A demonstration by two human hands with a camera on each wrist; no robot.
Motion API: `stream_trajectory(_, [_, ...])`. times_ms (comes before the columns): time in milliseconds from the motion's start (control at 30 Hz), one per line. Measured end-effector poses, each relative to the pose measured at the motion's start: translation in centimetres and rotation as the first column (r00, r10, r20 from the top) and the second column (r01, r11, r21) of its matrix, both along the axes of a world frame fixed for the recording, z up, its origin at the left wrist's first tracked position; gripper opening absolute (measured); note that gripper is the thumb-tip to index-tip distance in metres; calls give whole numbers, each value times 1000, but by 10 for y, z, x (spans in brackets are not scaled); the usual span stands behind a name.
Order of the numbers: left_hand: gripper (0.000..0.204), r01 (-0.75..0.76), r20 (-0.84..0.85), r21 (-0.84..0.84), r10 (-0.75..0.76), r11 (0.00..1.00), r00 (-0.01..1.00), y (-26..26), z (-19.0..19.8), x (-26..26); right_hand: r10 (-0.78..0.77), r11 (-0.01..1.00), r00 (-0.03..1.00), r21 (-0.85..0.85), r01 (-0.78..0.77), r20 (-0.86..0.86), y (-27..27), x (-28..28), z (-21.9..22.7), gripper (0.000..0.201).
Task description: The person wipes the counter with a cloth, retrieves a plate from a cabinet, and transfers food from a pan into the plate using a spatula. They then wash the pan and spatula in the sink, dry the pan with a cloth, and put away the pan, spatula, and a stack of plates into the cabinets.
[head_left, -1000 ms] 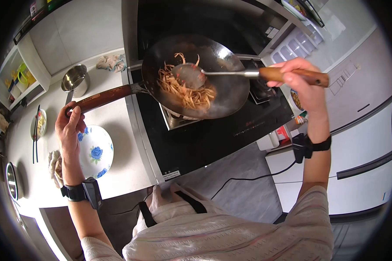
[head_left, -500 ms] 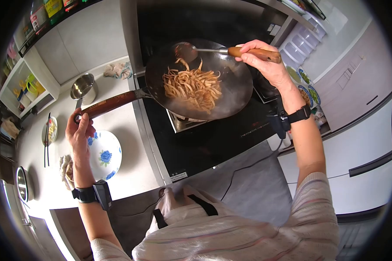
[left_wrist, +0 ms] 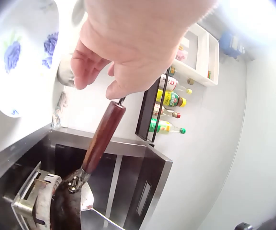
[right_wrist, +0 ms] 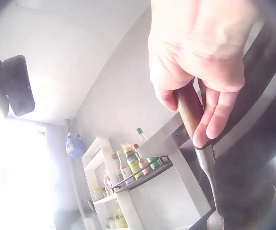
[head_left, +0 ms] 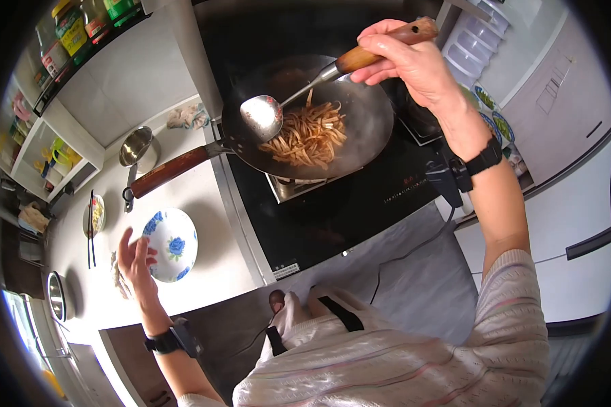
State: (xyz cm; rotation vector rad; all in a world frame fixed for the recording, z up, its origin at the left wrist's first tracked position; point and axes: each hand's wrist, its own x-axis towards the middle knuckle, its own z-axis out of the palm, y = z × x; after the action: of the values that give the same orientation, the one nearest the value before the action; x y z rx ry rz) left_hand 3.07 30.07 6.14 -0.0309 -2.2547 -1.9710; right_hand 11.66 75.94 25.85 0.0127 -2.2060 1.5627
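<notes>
The right hand (head_left: 414, 64) grips the wooden handle of a ladle (head_left: 261, 117), whose bowl is over the left part of the wok (head_left: 366, 136), beside a heap of brown strips (head_left: 310, 139). In the right wrist view the fingers wrap the ladle handle (right_wrist: 189, 110). The left hand (head_left: 137, 266), fingers relaxed and holding nothing, hovers by the left edge of a blue-flowered plate (head_left: 166, 234). Apart from it, the wok's wooden handle (head_left: 173, 172) points left over the counter. In the left wrist view the left hand (left_wrist: 133, 48) appears above that handle (left_wrist: 104, 136).
A small steel pot (head_left: 137, 146) and a cloth (head_left: 188, 117) are at the counter's back. A bowl with chopsticks (head_left: 93, 230) and a steel basin (head_left: 58, 296) stand at the left. Small filled dishes (head_left: 502, 127) sit right of the stove, bottles (head_left: 71, 30) on an upper shelf.
The left hand has let go of the wok handle and moved down beside the plate. The ladle has swung from the wok's far side toward its left, its bowl turned; the right hand has risen.
</notes>
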Motion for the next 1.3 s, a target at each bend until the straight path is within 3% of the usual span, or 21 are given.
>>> stream_trajectory(67, [42, -26, 7, -12, 26, 1000, 1000, -28, -26, 8, -10, 1000, 999, 9, 9, 34, 3, -3, -7, 25])
stream_trajectory(200, [42, -220, 40, -136, 227, 966, 973, -75, -67, 24, -36, 998, 999, 51, 37, -26, 6, -9, -12, 25])
stream_trajectory(267, [43, -277, 59, -177, 291, 944, 955, -80, -77, 31, -59, 984, 993, -173, 41, -99, 4, -13, -14, 21])
stream_trajectory(367, [45, -383, 198, -120, 400, 916, 895, -77, -82, 37, -57, 987, 997, -154, 48, -52, 1, -17, -19, 20])
stream_trajectory(500, [47, -240, 335, 93, 197, 966, 921, -69, -88, 31, -61, 997, 998, -57, 61, -13, 8, -1, -13, 24])
stream_trajectory(567, [43, -111, 351, 236, 22, 965, 936, -63, -95, 29, -2, 1000, 1000, -8, 2, 17, 14, 19, 6, 24])
stream_trajectory(633, [39, -68, 356, 287, -41, 956, 934, -62, -100, 26, 105, 991, 993, 80, -110, 59, 20, 42, 23, 20])
stream_trajectory(667, [35, -22, 349, 329, -100, 944, 932, -62, -102, 24, 104, 990, 992, 88, -110, 65, 18, 50, 23, 20])
stream_trajectory(733, [32, -9, 320, 360, -115, 933, 940, -58, -102, 22, 124, 952, 987, 269, -147, 101, 9, 62, 21, 15])
stream_trajectory(767, [30, 7, 287, 380, -125, 925, 950, -57, -102, 21, 84, 961, 994, 257, -100, 69, -1, 64, 13, 13])
stream_trajectory(933, [29, 87, 283, 425, -223, 901, 933, -55, -104, 9, -34, 965, 997, 261, 15, 66, -6, 69, 7, 12])
stream_trajectory(1100, [29, 152, 317, 418, -301, 895, 899, -30, -92, 10, 112, 948, 989, 288, -134, 93, -2, 91, 47, 10])
stream_trajectory(1167, [30, 197, 319, 406, -341, 892, 884, -17, -83, 10, 138, 940, 985, 299, -162, 101, -8, 87, 35, 9])
stream_trajectory(1267, [31, 253, 339, 362, -379, 897, 861, -5, -74, 10, -70, 941, 991, 336, 29, 110, -1, 74, 17, 11])
stream_trajectory(1300, [33, 277, 356, 316, -384, 907, 852, -4, -73, 9, -61, 941, 992, 339, 20, 110, 6, 73, 22, 11])
